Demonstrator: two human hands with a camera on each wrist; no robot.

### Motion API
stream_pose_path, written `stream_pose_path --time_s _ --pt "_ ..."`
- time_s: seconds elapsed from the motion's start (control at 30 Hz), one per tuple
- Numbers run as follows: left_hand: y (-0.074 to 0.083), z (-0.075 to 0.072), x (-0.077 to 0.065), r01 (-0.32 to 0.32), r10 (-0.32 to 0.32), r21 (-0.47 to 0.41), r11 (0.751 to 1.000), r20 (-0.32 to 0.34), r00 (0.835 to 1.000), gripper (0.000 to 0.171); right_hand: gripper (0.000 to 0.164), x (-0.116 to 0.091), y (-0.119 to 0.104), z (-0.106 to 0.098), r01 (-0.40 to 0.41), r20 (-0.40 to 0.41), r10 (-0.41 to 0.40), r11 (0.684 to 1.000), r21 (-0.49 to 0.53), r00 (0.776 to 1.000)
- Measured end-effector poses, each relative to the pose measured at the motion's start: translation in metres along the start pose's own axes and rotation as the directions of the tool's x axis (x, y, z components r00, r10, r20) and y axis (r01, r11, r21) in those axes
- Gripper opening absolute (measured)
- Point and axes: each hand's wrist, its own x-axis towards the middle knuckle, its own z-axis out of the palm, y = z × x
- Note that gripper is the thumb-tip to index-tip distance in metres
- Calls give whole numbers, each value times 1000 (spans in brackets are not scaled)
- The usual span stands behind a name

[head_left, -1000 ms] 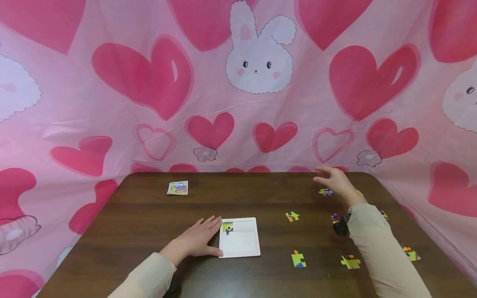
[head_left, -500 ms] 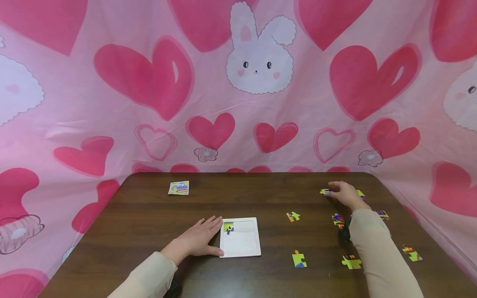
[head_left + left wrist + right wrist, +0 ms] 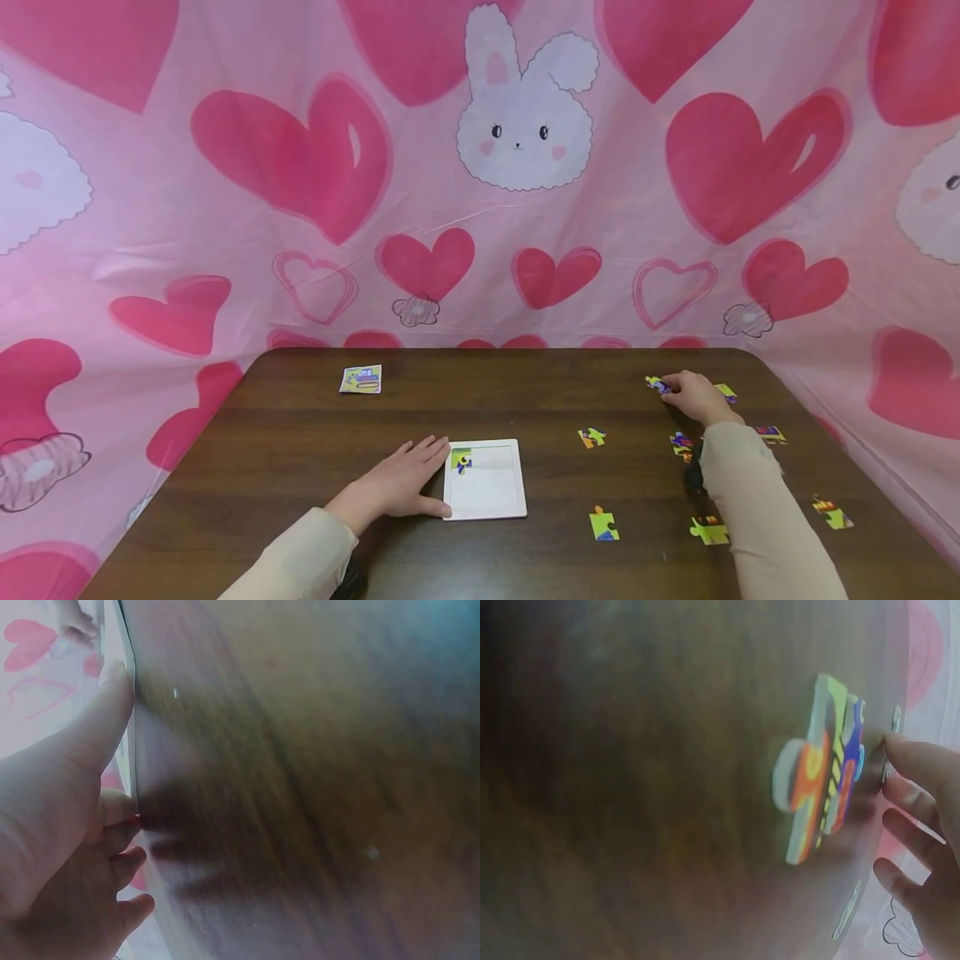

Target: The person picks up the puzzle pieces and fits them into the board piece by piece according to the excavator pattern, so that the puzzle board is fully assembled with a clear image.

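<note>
In the head view my left hand [image 3: 397, 479] lies flat on the table, its fingers spread, touching the left edge of a white square puzzle frame [image 3: 495, 492]. One green and yellow jigsaw piece [image 3: 459, 460] sits in the frame's upper left corner. Towards the far right, my right hand [image 3: 699, 396] pinches a yellow and purple jigsaw piece [image 3: 656, 384] between thumb and fingers; the piece looks tilted. The right wrist view shows the right hand [image 3: 926, 795] beyond another piece [image 3: 821, 772] on the table. In the left wrist view, the left hand [image 3: 67, 795] touches the frame's edge.
Loose jigsaw pieces lie to the right, among them a green and orange one [image 3: 592, 437], a green and blue one [image 3: 603, 525] and one near the right edge [image 3: 832, 512]. A small picture card [image 3: 361, 379] lies far left on the brown table [image 3: 300, 442].
My right hand has come down from above the table onto the far jigsaw piece and now pinches it, and the piece has tilted slightly. My left hand has stayed at the frame.
</note>
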Motion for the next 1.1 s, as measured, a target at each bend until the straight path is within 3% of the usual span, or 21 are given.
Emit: stream_pose_path --time_s 0.23,0.57,1.1 --pt "0 0 0 -9 9 -2 1000 -5 1000 89 37 0 -5 -1 -86 -12 85 995 -55 996" --pt "0 0 1 -7 7 6 1000 -4 1000 89 26 2 -10 0 -210 -23 209 977 -47 978" --pt "-1 3 1 -13 14 23 1000 -24 1000 89 22 2 -17 -1 -164 1 164 986 4 986"
